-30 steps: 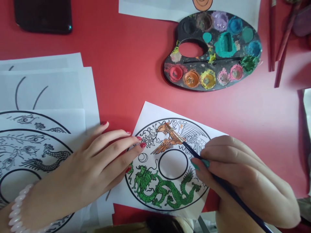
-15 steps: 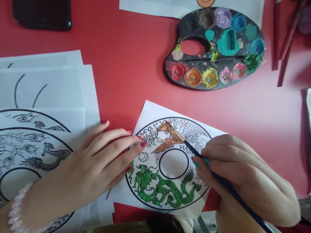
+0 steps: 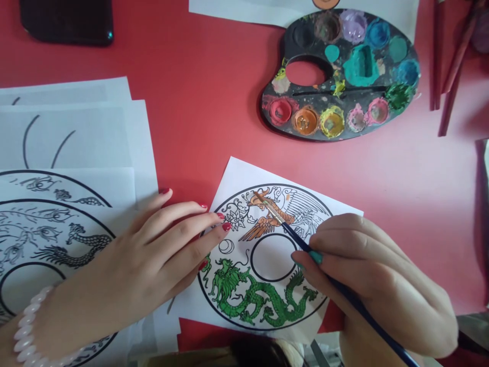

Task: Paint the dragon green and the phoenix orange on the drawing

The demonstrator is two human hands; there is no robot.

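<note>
Between the fingers of my right hand [image 3: 374,275] is a dark blue paintbrush [image 3: 301,240]. Its bristle tip touches the orange-painted head of a phoenix on a white printed sheet [image 3: 239,173]. The phoenix [image 3: 263,219] is orange on its head, body and near wing; its far wing is mostly bare outline. Below the inner circle curls a green-painted dragon [image 3: 263,300]. My left hand [image 3: 164,244] lies flat with fingers spread, its fingertips on the sheet's left edge. A pale beaded bracelet [image 3: 28,326] circles the left wrist.
A black paint palette [image 3: 275,102] with several colour wells lies beyond the sheet. Printed line drawings [image 3: 91,137] are stacked at left. A black device [image 3: 66,20] is at the top left, red-handled brushes [image 3: 446,102] at the right. The table [image 3: 191,102] is red.
My right hand and the paintbrush have shifted slightly left, with the tip moving across the phoenix's head. My left hand stays in place.
</note>
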